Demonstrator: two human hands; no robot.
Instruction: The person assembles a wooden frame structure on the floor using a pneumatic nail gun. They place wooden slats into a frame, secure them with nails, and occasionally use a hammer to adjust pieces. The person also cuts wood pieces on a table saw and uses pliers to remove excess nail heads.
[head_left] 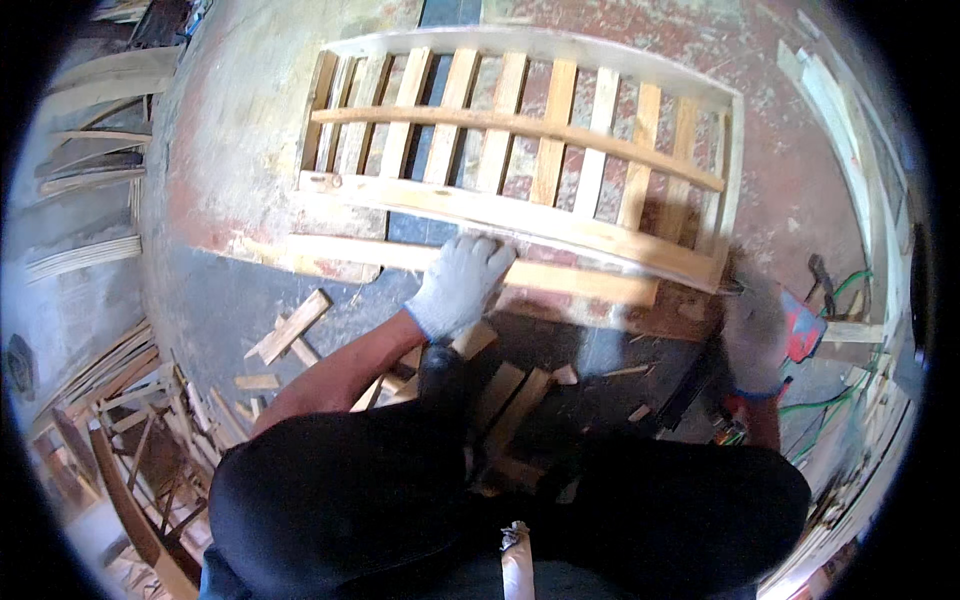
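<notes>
A slatted wooden frame point(590, 235) lies on the floor ahead of me, with several crosswise slats and one long lengthwise strip. Along its near side runs a loose wooden strip point(575, 282). My left hand point(462, 285), in a pale work glove, is closed over this strip, its fingertips close to the frame's near rail. By the frame's near right corner is my right hand point(755, 335), also gloved and smeared by motion. It appears closed around a red and black power tool point(803, 335); its fingers and the tool's grip are mostly hidden.
Wood offcuts point(510, 395) lie on the floor between my legs and to the left. A green hose point(820, 403) and a dark hammer-like tool point(821, 282) are at right. Stacked wood strips point(85, 258) line the left; long boards point(835, 120) lie along the right.
</notes>
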